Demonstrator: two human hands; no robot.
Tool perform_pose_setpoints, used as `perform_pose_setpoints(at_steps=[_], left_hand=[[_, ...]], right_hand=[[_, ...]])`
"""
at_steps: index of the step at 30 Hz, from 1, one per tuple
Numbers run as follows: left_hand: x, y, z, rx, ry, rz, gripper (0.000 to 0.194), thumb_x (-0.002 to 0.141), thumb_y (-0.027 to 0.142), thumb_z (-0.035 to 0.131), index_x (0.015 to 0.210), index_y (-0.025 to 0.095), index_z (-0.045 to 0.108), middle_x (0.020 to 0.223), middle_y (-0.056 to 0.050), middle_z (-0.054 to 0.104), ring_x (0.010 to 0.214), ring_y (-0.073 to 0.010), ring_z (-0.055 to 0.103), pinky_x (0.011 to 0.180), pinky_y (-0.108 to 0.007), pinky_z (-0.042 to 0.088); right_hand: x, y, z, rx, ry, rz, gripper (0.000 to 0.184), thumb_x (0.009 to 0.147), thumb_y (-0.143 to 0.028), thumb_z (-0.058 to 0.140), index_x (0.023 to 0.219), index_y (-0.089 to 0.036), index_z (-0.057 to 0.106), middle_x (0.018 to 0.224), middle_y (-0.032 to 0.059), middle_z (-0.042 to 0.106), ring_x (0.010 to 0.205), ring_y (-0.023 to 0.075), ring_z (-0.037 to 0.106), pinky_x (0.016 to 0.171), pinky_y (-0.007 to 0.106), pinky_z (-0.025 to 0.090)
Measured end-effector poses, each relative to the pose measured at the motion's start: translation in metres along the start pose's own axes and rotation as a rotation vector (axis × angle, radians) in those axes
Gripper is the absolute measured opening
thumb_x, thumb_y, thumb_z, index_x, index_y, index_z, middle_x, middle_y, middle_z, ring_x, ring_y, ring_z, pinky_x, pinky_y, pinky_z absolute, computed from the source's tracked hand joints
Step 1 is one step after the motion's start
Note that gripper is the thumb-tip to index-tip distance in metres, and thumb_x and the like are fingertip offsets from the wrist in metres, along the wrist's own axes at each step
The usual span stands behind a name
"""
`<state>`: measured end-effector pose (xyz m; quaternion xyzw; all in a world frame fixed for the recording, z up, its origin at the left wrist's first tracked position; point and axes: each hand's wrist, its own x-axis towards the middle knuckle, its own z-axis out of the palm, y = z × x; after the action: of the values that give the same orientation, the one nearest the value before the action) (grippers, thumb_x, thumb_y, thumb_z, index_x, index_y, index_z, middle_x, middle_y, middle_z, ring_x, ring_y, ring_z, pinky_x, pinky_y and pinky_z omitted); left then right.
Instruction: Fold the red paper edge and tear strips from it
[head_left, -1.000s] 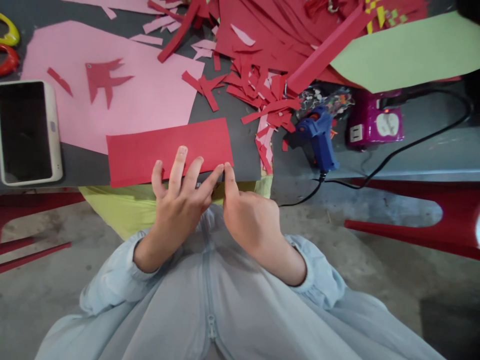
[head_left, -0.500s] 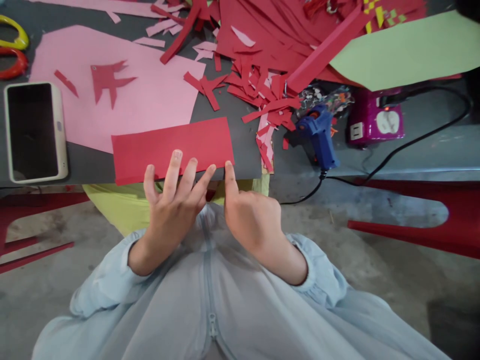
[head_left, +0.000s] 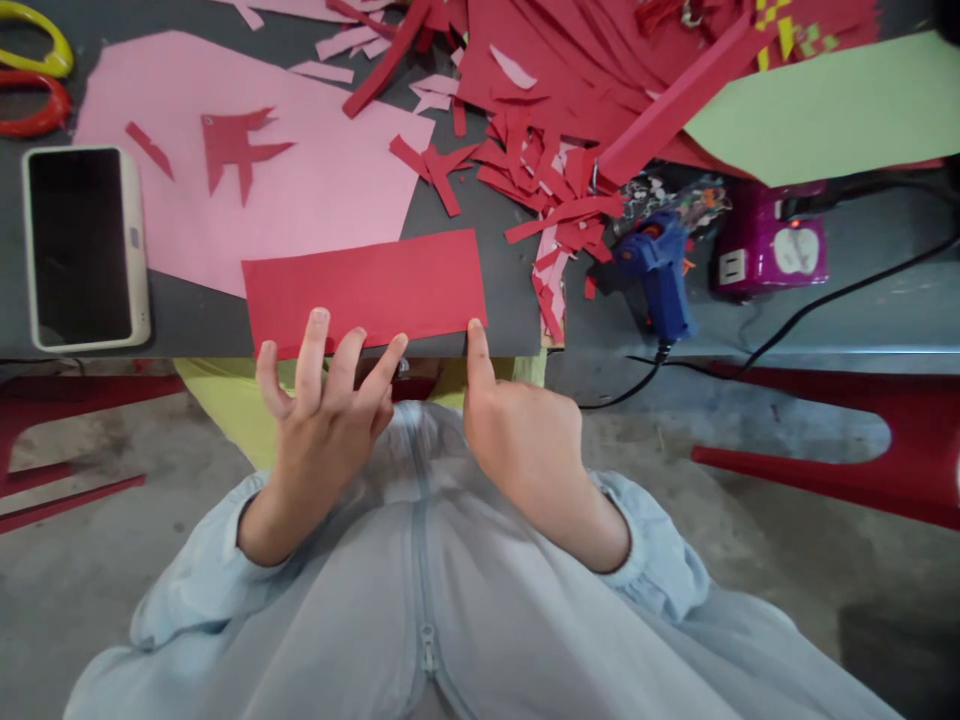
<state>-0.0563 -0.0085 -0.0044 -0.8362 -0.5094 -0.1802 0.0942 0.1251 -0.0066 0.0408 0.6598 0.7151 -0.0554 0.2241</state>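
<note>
A rectangular piece of red paper [head_left: 367,285] lies along the table's near edge, with a narrow crease by its lower side. Over that lower side, my left hand [head_left: 322,420] has its fingers spread, their tips touching the paper. My right hand [head_left: 525,430] presses its index fingertip on the paper's lower right corner; its other fingers are curled under and mostly hidden. Beneath the red paper's left part is a large pink sheet [head_left: 300,210]. It bears a red fish-shaped cutout [head_left: 225,145] and a small red paper strip [head_left: 150,150].
A phone [head_left: 82,245] and scissors handles [head_left: 41,100] are at left. Red scraps [head_left: 555,190] lie right of centre. Beyond them are a blue glue gun [head_left: 660,270], a purple power socket [head_left: 769,250] with a black cord, and a pale green sheet [head_left: 832,110]. Red stools [head_left: 825,430] flank me.
My left hand has slid left along the lower side of the red paper, its fingers still spread. My right fingertip stays at the corner. The whole view has shifted slightly.
</note>
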Motion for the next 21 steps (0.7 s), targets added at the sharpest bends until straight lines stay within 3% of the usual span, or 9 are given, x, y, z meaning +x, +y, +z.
perform_pose_setpoints(at_steps=[5, 10, 21], left_hand=[[-0.009, -0.004, -0.001, -0.055, 0.006, -0.068, 0.059, 0.092, 0.028, 0.063, 0.147, 0.042, 0.049, 0.132, -0.006, 0.065, 0.151, -0.03, 0.034, 0.123, -0.06, 0.016], [-0.019, -0.011, -0.004, 0.047, 0.027, -0.05, 0.06, 0.09, 0.028, 0.064, 0.148, 0.037, 0.049, 0.133, -0.008, 0.065, 0.152, -0.0285, 0.031, 0.124, -0.056, 0.012], [-0.03, -0.023, -0.014, 0.087, -0.044, -0.121, 0.065, 0.088, 0.026, 0.065, 0.148, 0.044, 0.047, 0.134, -0.007, 0.064, 0.149, -0.0317, 0.036, 0.119, -0.065, 0.02]], right_hand=[[-0.002, -0.001, 0.0, -0.013, -0.003, 0.026, 0.076, 0.086, -0.008, 0.046, 0.16, -0.01, 0.028, 0.053, 0.0035, 0.062, 0.048, 0.0171, 0.062, 0.049, 0.02, 0.041], [-0.002, -0.002, -0.002, -0.036, -0.026, 0.027, 0.077, 0.085, -0.008, 0.045, 0.16, -0.008, 0.026, 0.051, 0.0024, 0.059, 0.047, 0.0167, 0.059, 0.048, 0.02, 0.04], [-0.001, -0.004, -0.005, -0.047, -0.067, 0.062, 0.075, 0.087, -0.011, 0.041, 0.16, -0.011, 0.025, 0.05, 0.002, 0.057, 0.045, 0.0169, 0.057, 0.049, 0.023, 0.044]])
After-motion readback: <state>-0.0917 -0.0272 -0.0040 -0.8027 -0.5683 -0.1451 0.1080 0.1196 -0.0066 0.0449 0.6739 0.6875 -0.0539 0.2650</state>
